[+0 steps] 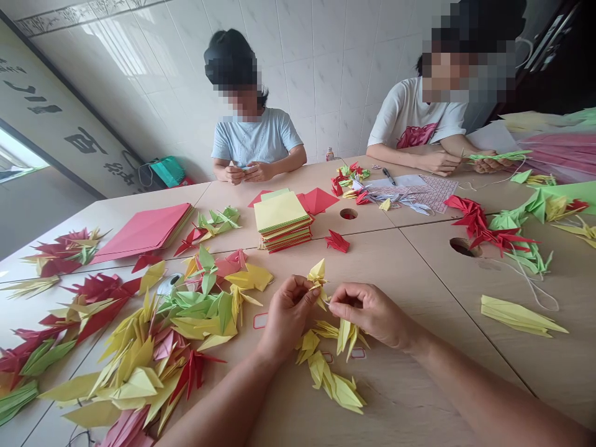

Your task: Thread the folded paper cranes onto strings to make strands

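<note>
My left hand pinches a yellow folded paper crane above the table, its tip pointing up. Just to the right, my right hand is closed, thumb against fingers, by a thin white string at the crane's lower side. Yellow folded papers hang under my right hand. More yellow cranes lie in a row on the table below both hands. Small red-edged labels are beside them. What my right fingertips hold is too small to tell exactly.
Piled cranes cover the left side. A square paper stack and a red crane lie ahead. Red sheets are farther left. Two people sit across the table, which has round holes.
</note>
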Motion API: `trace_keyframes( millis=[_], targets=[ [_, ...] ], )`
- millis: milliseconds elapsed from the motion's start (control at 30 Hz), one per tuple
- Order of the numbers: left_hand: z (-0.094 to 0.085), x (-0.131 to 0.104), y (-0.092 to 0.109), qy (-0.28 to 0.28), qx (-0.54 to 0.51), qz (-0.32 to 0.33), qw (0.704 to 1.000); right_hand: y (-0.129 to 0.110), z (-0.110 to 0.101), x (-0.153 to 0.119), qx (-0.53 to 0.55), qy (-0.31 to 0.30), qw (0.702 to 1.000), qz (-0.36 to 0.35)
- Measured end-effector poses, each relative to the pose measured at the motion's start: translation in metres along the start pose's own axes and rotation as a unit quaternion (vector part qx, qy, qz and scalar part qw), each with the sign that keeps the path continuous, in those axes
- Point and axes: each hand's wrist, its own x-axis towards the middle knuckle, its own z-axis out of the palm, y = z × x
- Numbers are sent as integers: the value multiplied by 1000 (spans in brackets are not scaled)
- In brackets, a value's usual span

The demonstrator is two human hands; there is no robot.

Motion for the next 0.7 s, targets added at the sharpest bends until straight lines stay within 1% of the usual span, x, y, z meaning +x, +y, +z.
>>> trace_keyframes(
  millis=[100,200,267,367,433,567,700],
  targets=[
    [0,0,2,3,1,-14,1000,4,2,0,-45,2,999,-2],
    [0,-1,3,-4,18,-21,1000,6,2,0,-70,17,997,15],
    [-1,-1,3,-3,27,-14,1000,6,1,0,-55,-4,998,22],
    [-1,-2,2,3,41,-11,999,5,1,-1,-8,-60,998,33],
    [-1,-2,1,9,39,-21,999,5,1,-2,24,-69,996,45],
    [0,-3,-2,35,0,-25,999,2,0,-2,97,-83,990,54],
    [0,-3,-2,50,2,-13,999,1,0,-1,54,-88,993,55]
  ],
)
